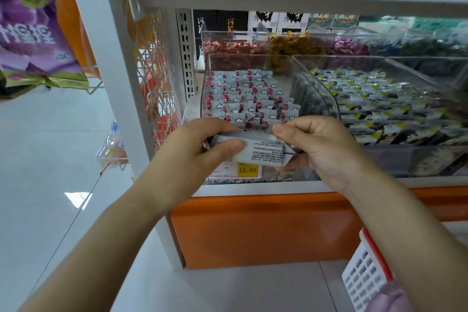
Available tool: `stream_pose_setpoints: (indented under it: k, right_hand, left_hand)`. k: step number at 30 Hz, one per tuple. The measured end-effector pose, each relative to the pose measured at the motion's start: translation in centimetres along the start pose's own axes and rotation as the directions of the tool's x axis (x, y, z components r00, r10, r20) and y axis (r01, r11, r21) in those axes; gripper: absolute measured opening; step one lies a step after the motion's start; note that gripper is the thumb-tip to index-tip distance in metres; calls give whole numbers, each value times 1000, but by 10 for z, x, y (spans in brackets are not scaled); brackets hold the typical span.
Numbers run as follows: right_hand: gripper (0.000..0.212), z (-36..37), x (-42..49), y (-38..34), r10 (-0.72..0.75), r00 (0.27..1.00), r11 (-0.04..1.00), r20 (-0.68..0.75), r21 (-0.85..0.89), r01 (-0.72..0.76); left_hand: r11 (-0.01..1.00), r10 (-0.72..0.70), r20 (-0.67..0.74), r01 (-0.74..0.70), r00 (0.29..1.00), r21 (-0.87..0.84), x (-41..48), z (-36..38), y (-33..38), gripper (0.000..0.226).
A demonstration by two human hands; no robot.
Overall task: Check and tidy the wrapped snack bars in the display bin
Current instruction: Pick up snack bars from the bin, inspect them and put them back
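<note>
Wrapped snack bar (258, 151), silver with its printed back facing the camera, is held crosswise just in front of the clear display bin (317, 95), level with its front edge. The left hand (197, 149) pinches the bar's left end, thumb on the near face. The right hand (324, 149) grips the right end with curled fingers. Behind them the bin holds rows of matching bars (245, 96) printed with red and white clouds. A yellow price label (247, 170) shows on the bin's front, below the held bar. Just to the right, a second bin (428, 68) holds yellow-and-black wrapped bars. Both stand on a white shelf (253, 189) above an orange base panel (253, 233).
</note>
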State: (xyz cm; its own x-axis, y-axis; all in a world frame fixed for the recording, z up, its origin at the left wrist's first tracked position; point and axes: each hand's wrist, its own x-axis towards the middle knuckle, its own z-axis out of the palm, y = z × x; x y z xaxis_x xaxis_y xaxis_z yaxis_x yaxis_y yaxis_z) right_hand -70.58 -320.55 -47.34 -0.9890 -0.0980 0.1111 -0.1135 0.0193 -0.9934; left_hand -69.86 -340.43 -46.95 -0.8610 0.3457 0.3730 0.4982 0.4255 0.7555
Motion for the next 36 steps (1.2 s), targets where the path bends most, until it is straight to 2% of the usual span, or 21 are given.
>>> stream_pose_setpoints:
  k: [7, 12, 15, 18, 20, 22, 24, 26, 28, 31, 36]
  right_hand:
    - [18, -4, 1, -1, 214, 964, 938, 157, 244, -248]
    - [20, -3, 2, 1, 241, 956, 913, 169, 294, -282]
    - [34, -5, 2, 4, 152, 972, 935, 180, 292, -201]
    - [43, 0, 2, 7, -39, 978, 967, 204, 253, -14]
    - [48, 4, 4, 10, -155, 983, 984, 101, 104, 145]
    - [41, 5, 8, 10, -216, 975, 973, -59, 64, 220]
    - [27, 1, 11, 10, -210, 954, 968, -214, 93, 234]
    - [21, -4, 14, 10, -221, 920, 970, -325, 24, 241]
    - [17, -5, 17, 12, -260, 891, 964, -373, -40, 265]
    - [12, -1, 21, 11, -352, 857, 936, -377, -163, 313]
    - [15, 7, 30, 7, -446, 814, 893, -372, -244, 378]
  left_hand:
    - [999, 16, -21, -16, 1000, -32, 0, 0, -1, 10]
    - [999, -19, -43, 18, 999, -29, 0, 0, -5, 26]
    - [1000, -23, -115, 23, 993, -1, 0, 1, -7, 12]
    - [999, -33, -243, 38, 970, 19, 4, 3, -8, 16]
    - [999, -41, -300, 44, 953, 5, 10, 5, -8, 15]
    - [999, -23, -379, 32, 925, 18, 18, 0, -9, 17]
    - [973, 68, -449, 40, 891, 227, 26, -10, -14, 25]
    - [884, 105, -376, 87, 920, 460, 32, -15, -24, 31]
    - [816, 50, -252, 106, 967, 568, 33, -12, -31, 34]
    - [752, 24, -128, 66, 992, 656, 28, 0, -36, 34]
    - [744, 54, -156, 65, 986, 665, 33, -2, -38, 36]
